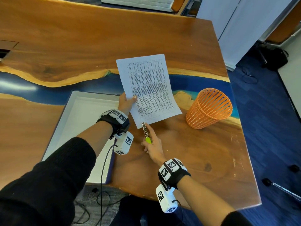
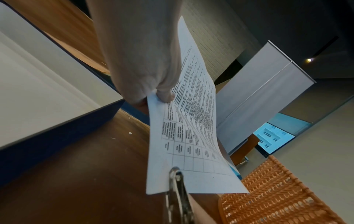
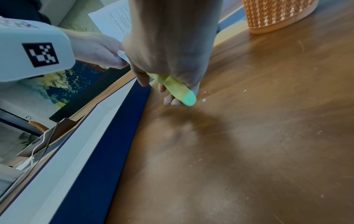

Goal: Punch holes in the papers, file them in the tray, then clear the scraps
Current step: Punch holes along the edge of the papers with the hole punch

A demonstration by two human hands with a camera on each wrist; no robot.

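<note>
My left hand (image 1: 128, 101) pinches the left edge of a printed sheet of paper (image 1: 149, 88), thumb on top, and holds it above the table. In the left wrist view the paper (image 2: 191, 128) curves away from the thumb (image 2: 165, 94). My right hand (image 1: 152, 144) grips a metal hole punch (image 1: 145, 130) with green handles (image 3: 180, 91). The punch head (image 2: 175, 174) sits over the paper's near left corner. A white tray with dark blue walls (image 1: 78, 124) lies to the left, with nothing visible in it. One small round scrap (image 3: 204, 100) lies on the wood by my right fingers.
An orange mesh waste basket (image 1: 210, 108) stands on the wooden table (image 1: 203, 157) to the right of the paper. The table's right edge drops to a blue carpet. A cable hangs from the left wrist camera over the tray's near wall.
</note>
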